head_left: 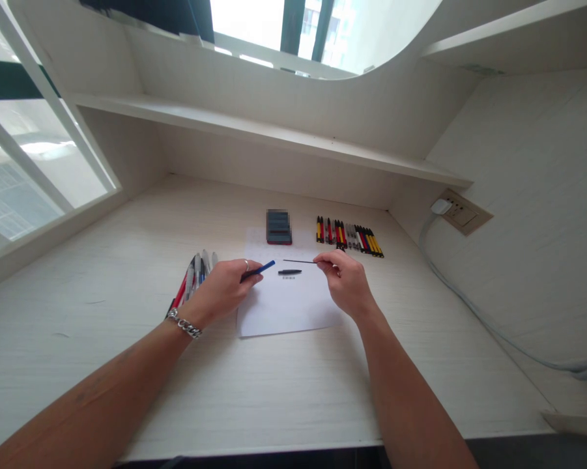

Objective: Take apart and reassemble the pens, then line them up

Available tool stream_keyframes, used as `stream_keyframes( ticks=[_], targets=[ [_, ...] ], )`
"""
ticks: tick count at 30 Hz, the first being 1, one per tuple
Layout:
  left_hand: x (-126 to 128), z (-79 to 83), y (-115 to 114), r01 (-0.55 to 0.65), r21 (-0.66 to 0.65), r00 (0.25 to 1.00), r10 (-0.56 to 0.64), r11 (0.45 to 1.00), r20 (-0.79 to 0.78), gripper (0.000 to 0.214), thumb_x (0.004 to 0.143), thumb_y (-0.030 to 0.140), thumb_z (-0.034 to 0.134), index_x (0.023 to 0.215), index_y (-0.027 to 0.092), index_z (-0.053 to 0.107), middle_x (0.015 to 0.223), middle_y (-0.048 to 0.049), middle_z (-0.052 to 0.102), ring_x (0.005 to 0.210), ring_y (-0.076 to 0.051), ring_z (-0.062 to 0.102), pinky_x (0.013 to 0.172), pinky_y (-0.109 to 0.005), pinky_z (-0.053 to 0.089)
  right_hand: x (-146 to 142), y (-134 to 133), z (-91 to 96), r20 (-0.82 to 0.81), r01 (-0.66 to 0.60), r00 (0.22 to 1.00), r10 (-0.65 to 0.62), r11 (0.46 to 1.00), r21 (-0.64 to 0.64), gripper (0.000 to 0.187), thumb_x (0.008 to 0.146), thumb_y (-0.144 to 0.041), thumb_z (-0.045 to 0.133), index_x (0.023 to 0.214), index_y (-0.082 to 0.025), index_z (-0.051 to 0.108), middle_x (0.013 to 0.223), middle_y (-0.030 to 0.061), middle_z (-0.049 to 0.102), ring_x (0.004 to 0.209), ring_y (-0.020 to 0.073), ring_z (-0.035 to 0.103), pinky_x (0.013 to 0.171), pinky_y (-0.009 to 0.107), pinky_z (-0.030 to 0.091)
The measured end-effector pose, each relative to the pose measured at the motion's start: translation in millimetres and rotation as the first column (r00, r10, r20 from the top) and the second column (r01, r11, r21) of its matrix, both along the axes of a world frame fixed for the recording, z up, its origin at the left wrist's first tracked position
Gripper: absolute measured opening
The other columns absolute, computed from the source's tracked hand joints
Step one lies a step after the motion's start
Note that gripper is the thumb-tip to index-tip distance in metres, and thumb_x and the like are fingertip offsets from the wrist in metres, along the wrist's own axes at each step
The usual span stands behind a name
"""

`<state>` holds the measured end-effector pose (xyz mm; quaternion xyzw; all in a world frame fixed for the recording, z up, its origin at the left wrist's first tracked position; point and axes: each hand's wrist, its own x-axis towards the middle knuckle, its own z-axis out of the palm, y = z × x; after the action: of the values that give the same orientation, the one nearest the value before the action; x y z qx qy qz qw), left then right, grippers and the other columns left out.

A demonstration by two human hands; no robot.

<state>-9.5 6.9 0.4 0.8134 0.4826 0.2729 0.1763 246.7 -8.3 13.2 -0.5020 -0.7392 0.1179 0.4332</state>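
My left hand [232,284] is closed on a blue pen barrel [265,268], its free end pointing up and right over the white paper [288,312]. Between the fingertips of my right hand [344,277] is one end of a thin dark pen refill [298,261], which stretches left above the sheet. Between the two hands a short black pen part [290,271] lies on the paper. Just below it is a row of tiny marks or small pieces, too small to tell.
Several loose pens [190,277] lie beside my left wrist. A row of pens [349,234] in yellow, red, black and clear lies at the back right. A dark phone [279,227] rests at the paper's far edge. A plugged-in cable [425,247] runs down the right wall.
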Motion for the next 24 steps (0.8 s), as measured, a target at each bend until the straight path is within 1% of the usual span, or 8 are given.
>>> stream_keyframes(
  ticks=[7, 10, 12, 16, 18, 20, 22, 24],
  targets=[
    [0, -2.7, 0, 0.016, 0.026, 1.000, -0.016, 1.000, -0.025, 0.023, 0.087, 0.028, 0.052, 0.100, 0.023, 0.068, 0.093, -0.0036, 0.071, 0.081, -0.019, 0.063, 0.074, -0.030, 0.046, -1, -2, 3.1, 0.124, -0.009, 0.992, 0.007, 1.000, 0.016, 0.019, 0.089, -0.014, 0.048, 0.089, -0.021, 0.067, 0.088, 0.0043, 0.064, 0.084, 0.0179, 0.058, 0.076, 0.031, 0.045],
    [2, -3.6, -1, 0.049, 0.037, 0.998, -0.047, 0.998, -0.045, 0.022, 0.085, 0.024, 0.053, 0.100, 0.022, 0.069, 0.095, -0.0040, 0.071, 0.083, -0.019, 0.063, 0.076, -0.030, 0.046, -5, -6, 4.9, 0.154, -0.016, 0.988, 0.012, 1.000, 0.024, 0.020, 0.089, -0.014, 0.049, 0.091, -0.021, 0.067, 0.090, 0.0049, 0.064, 0.085, 0.0181, 0.057, 0.076, 0.031, 0.045],
    [4, -4.0, -3, 0.085, 0.035, 0.996, -0.083, 0.996, -0.045, 0.023, 0.085, 0.023, 0.053, 0.101, 0.023, 0.069, 0.095, -0.0036, 0.071, 0.083, -0.019, 0.063, 0.077, -0.029, 0.046, -12, -9, 5.4, 0.161, -0.049, 0.986, 0.045, 0.999, 0.020, 0.020, 0.089, -0.015, 0.049, 0.091, -0.022, 0.067, 0.090, 0.0053, 0.063, 0.086, 0.0182, 0.056, 0.076, 0.031, 0.045],
    [9, -5.3, -7, 0.146, 0.002, 0.989, -0.146, 0.989, -0.031, 0.025, 0.085, 0.022, 0.053, 0.105, 0.024, 0.069, 0.094, -0.0032, 0.072, 0.082, -0.018, 0.064, 0.076, -0.029, 0.045, -27, -14, 3.7, 0.152, -0.121, 0.981, 0.124, 0.992, -0.028, 0.020, 0.090, -0.017, 0.048, 0.093, -0.022, 0.067, 0.087, 0.0055, 0.064, 0.085, 0.0187, 0.057, 0.076, 0.032, 0.044],
    [10, -5.9, -7, 0.161, -0.019, 0.987, -0.162, 0.987, -0.021, 0.024, 0.085, 0.022, 0.053, 0.103, 0.024, 0.069, 0.095, -0.0033, 0.072, 0.082, -0.019, 0.064, 0.076, -0.029, 0.045, -32, -15, 1.7, 0.106, -0.125, 0.986, 0.132, 0.990, -0.063, 0.018, 0.091, -0.020, 0.048, 0.094, -0.022, 0.066, 0.088, 0.0052, 0.066, 0.084, 0.0183, 0.058, 0.075, 0.031, 0.045],
    [9, -6.0, -7, 0.162, -0.036, 0.987, -0.162, 0.986, -0.010, 0.023, 0.085, 0.022, 0.053, 0.101, 0.024, 0.070, 0.094, -0.0032, 0.072, 0.082, -0.019, 0.064, 0.074, -0.028, 0.045, -33, -12, -1.2, 0.014, -0.129, 0.991, 0.132, 0.984, -0.124, 0.015, 0.090, -0.027, 0.052, 0.097, -0.023, 0.065, 0.089, 0.0043, 0.067, 0.081, 0.0173, 0.059, 0.072, 0.030, 0.046],
    [9, -5.3, -6, 0.149, -0.049, 0.989, -0.149, 0.988, 0.001, 0.022, 0.085, 0.023, 0.053, 0.099, 0.024, 0.069, 0.091, -0.0028, 0.072, 0.080, -0.019, 0.064, 0.071, -0.027, 0.045, -31, -8, -5.6, -0.122, -0.163, 0.983, 0.140, 0.965, -0.204, 0.021, 0.089, -0.036, 0.052, 0.102, -0.022, 0.062, 0.085, 0.0036, 0.066, 0.076, 0.0161, 0.059, 0.067, 0.028, 0.046],
    [8, -4.1, -6, 0.121, -0.059, 0.993, -0.120, 0.991, 0.007, 0.021, 0.085, 0.025, 0.053, 0.098, 0.023, 0.069, 0.089, -0.0025, 0.072, 0.078, -0.018, 0.063, 0.069, -0.027, 0.044, -29, -2, -11.7, -0.269, -0.197, 0.955, 0.125, 0.944, -0.263, 0.031, 0.092, -0.044, 0.043, 0.105, -0.021, 0.059, 0.082, 0.0038, 0.066, 0.071, 0.0151, 0.059, 0.062, 0.026, 0.046]
  ],
)
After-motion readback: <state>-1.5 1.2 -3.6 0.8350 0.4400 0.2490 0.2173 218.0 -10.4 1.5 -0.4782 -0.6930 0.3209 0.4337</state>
